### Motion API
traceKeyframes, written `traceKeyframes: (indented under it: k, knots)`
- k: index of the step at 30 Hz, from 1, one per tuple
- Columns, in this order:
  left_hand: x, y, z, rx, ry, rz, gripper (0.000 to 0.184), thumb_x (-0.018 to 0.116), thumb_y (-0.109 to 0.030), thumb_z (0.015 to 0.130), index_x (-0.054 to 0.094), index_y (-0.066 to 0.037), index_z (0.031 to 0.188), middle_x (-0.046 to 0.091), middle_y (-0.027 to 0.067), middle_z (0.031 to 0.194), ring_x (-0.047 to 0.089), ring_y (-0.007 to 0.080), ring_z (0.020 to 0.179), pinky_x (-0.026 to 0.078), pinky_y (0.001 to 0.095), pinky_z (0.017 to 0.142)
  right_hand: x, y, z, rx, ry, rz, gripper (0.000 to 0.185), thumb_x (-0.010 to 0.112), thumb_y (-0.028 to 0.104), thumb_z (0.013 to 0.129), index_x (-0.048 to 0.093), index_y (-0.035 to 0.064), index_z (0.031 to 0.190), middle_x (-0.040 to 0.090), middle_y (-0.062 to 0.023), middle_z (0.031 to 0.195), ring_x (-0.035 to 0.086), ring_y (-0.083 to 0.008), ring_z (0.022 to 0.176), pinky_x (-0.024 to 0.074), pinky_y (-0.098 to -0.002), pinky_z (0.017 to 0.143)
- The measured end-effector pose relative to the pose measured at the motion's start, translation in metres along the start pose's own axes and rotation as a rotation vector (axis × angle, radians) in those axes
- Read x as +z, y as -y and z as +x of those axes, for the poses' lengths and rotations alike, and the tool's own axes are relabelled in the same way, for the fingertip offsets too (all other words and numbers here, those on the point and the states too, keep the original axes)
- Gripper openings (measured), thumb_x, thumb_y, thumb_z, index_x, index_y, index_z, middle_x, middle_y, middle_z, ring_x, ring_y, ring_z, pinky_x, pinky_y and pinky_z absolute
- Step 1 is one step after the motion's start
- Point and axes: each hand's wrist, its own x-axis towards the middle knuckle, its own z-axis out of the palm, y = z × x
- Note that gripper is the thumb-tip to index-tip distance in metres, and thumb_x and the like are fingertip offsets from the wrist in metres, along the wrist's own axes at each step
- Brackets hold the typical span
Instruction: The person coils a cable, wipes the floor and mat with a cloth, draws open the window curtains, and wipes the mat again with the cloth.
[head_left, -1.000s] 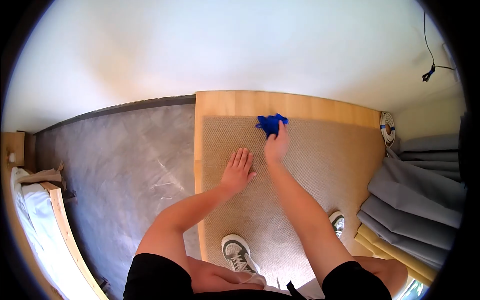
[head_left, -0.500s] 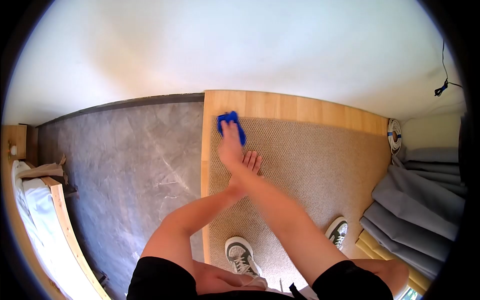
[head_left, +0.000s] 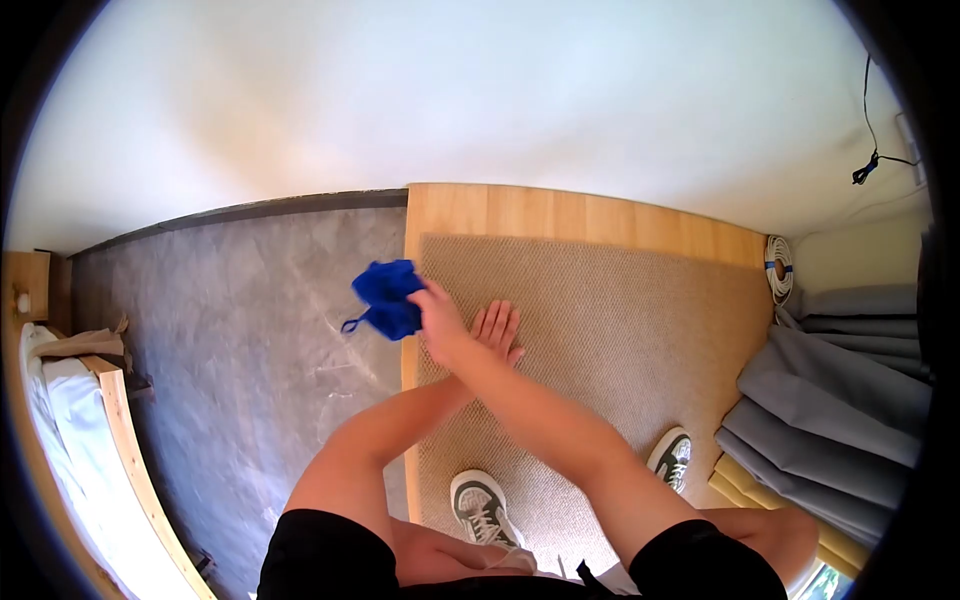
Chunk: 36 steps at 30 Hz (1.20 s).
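My right hand (head_left: 440, 318) is closed on a bunched blue cloth (head_left: 388, 298), which has a small hanging loop at its lower left. It holds the cloth over the left edge of the wooden platform, and the cloth reaches out above the grey floor. Under my right forearm, my left hand (head_left: 495, 330) lies flat on the beige woven mat (head_left: 600, 340) with its fingers stretched out. My arms cross near the wrists, the right one on top.
Pale wood (head_left: 560, 212) borders the mat along the white wall. The grey floor (head_left: 250, 330) lies to the left, beside a wooden bed frame (head_left: 130, 450). At right are folded grey cushions (head_left: 830, 400) and a coiled white cable (head_left: 779, 268). My shoes (head_left: 482, 505) stand on the mat.
My right hand has moved left and toward me with the blue cloth, from the mat's upper left corner to above the platform edge. My left hand stays flat on the mat.
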Motion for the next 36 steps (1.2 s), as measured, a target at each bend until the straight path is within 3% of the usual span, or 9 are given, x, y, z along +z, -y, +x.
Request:
traceKeyframes:
  k: [8,11,14,22,27,29,32,35,36]
  knots:
    - [-0.078,0.022,-0.053,0.080,0.317,-0.102,0.071,0.049,-0.041,0.102,0.032,0.003,0.155,0.023,0.0226,0.165,0.019,0.0361,0.154,0.016,0.0473,0.126,-0.158,0.052,-0.035,-0.447,-0.464,-0.404,0.051,0.056,0.013,0.095,0.052,0.0033,0.145,0.064,-0.0155,0.130,0.060,-0.0263,0.118,0.0445,-0.0354,0.105]
    - [-0.092,0.038,-0.071,0.081,0.330,-0.130,0.070,0.054,-0.037,0.099,0.034,0.003,0.153,0.029,0.0242,0.162,0.024,0.0386,0.152,0.018,0.0494,0.125,-0.196,0.029,-0.033,-0.612,-0.648,-0.971,0.042,0.051,0.010,0.098,0.055,-0.0009,0.138,0.051,-0.0303,0.146,0.046,-0.0440,0.138,0.0345,-0.0462,0.117]
    - [-0.080,0.036,-0.080,0.061,0.255,-0.043,0.067,0.055,-0.034,0.099,0.037,0.004,0.151,0.033,0.0251,0.160,0.026,0.0395,0.151,0.020,0.0497,0.125,-0.188,-0.013,-0.021,-0.518,-0.791,-1.372,0.035,0.054,0.009,0.095,0.060,0.0003,0.129,0.045,-0.0342,0.148,0.041,-0.0475,0.141,0.0303,-0.0476,0.120]
    - [-0.040,0.008,-0.104,-0.122,0.037,-0.088,0.065,0.057,-0.028,0.097,0.040,0.005,0.150,0.037,0.0239,0.158,0.030,0.0385,0.150,0.023,0.0511,0.123,-0.086,-0.066,0.000,-0.623,-0.508,-1.099,0.029,0.053,0.005,0.095,0.059,0.0000,0.123,0.042,-0.0334,0.151,0.036,-0.0481,0.143,0.0266,-0.0503,0.121]
    - [-0.038,-0.005,-0.113,-0.205,0.062,-0.209,0.070,0.059,-0.029,0.095,0.036,0.005,0.152,0.035,0.0237,0.159,0.029,0.0393,0.150,0.021,0.0498,0.124,-0.014,-0.100,0.025,-0.651,-0.255,-0.903,0.026,0.057,0.010,0.097,0.060,0.0021,0.122,0.056,-0.0251,0.137,0.049,-0.0383,0.135,0.0365,-0.0432,0.114]
    - [-0.025,-0.005,-0.115,-0.186,-0.026,-0.117,0.072,0.059,-0.029,0.094,0.035,0.004,0.153,0.035,0.0227,0.160,0.030,0.0387,0.150,0.021,0.0493,0.125,0.005,-0.085,0.017,-0.115,0.048,-0.493,0.031,0.057,0.015,0.099,0.059,0.0034,0.127,0.062,-0.0165,0.127,0.054,-0.0279,0.125,0.0411,-0.0372,0.107]
    - [-0.015,0.006,-0.113,-0.206,0.069,-0.089,0.079,0.055,-0.039,0.095,0.027,0.001,0.158,0.022,0.0238,0.165,0.024,0.0412,0.152,0.015,0.0508,0.126,0.011,-0.087,0.010,-0.069,0.048,-0.187,0.035,0.056,0.019,0.100,0.058,0.0045,0.132,0.064,-0.0094,0.123,0.057,-0.0200,0.114,0.0452,-0.0338,0.101]
    - [-0.025,0.011,-0.111,-0.270,-0.033,-0.465,0.072,0.058,-0.036,0.095,0.036,-0.003,0.155,0.033,0.0247,0.161,0.032,0.0394,0.149,0.024,0.0478,0.123,-0.007,-0.052,-0.016,0.194,0.161,0.375,0.038,0.051,0.028,0.104,0.058,0.0059,0.134,0.067,-0.0106,0.128,0.063,-0.0253,0.118,0.0501,-0.0432,0.104]
    - [-0.050,0.012,-0.096,-0.395,0.081,-0.572,0.062,0.061,-0.033,0.096,0.043,-0.003,0.148,0.044,0.0211,0.153,0.041,0.0359,0.142,0.030,0.0442,0.119,-0.006,-0.012,-0.048,0.201,0.213,0.402,0.039,0.050,0.031,0.105,0.058,0.0051,0.133,0.068,-0.0107,0.127,0.064,-0.0252,0.120,0.0497,-0.0437,0.105]
